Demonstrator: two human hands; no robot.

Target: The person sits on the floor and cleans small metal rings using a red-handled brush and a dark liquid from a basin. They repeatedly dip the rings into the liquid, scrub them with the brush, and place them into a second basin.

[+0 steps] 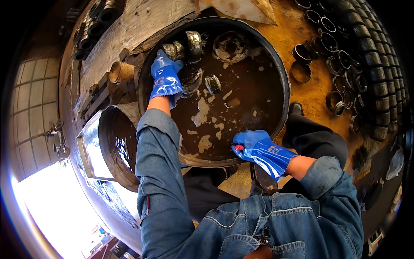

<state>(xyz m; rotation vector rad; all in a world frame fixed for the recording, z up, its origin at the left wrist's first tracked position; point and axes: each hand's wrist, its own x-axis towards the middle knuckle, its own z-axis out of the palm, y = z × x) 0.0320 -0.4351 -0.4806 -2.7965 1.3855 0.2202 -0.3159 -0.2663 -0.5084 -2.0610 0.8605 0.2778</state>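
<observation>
A wide round basin of dark brown liquid stands before me, with pale patches of scum on its surface. My left hand, in a blue rubber glove, is closed on a wet, oily metal ring at the far left of the basin. Close by, a second ring stands on edge, and a smaller ring lies half in the liquid. A flanged round part sits at the far side. By the near right rim, my gloved right hand is closed round a tool's red handle; the rest is hidden.
Many loose metal rings lie on the stained floor to the right, beside stacked rows of dark rings. A second drum with dark liquid stands left, below a rusty can. More cylindrical parts are stacked far left.
</observation>
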